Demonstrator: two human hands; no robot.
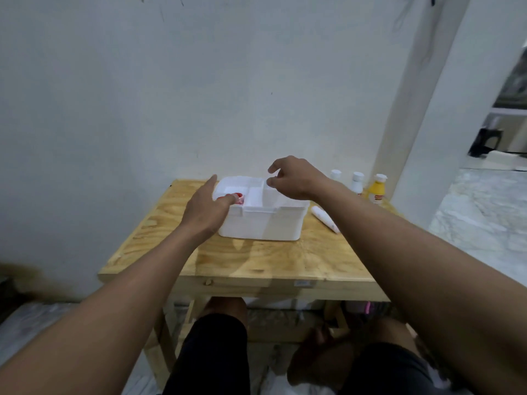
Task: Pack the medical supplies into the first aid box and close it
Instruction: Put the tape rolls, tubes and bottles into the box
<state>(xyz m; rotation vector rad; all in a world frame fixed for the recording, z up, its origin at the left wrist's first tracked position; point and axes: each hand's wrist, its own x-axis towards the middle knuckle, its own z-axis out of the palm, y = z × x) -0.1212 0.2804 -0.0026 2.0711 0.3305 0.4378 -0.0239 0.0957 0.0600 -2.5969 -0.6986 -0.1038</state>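
A white first aid box (263, 222) stands open on the wooden table (256, 260), with white compartments showing inside. My left hand (206, 206) rests on the box's left rim, fingers spread, next to a red and white item (239, 197) inside the box. My right hand (293, 178) hovers over the box's right side, fingers curled and apart, holding nothing that I can see. Right of the box lie a white tube (325, 219), two white bottles (357, 182) and a yellow bottle (376, 189). The lid is not visible.
The table stands against a white wall. A white pillar (410, 109) rises behind the bottles at the right. My knees (222, 337) are under the table's front edge. A tiled floor and a dark stool (486, 142) lie to the far right.
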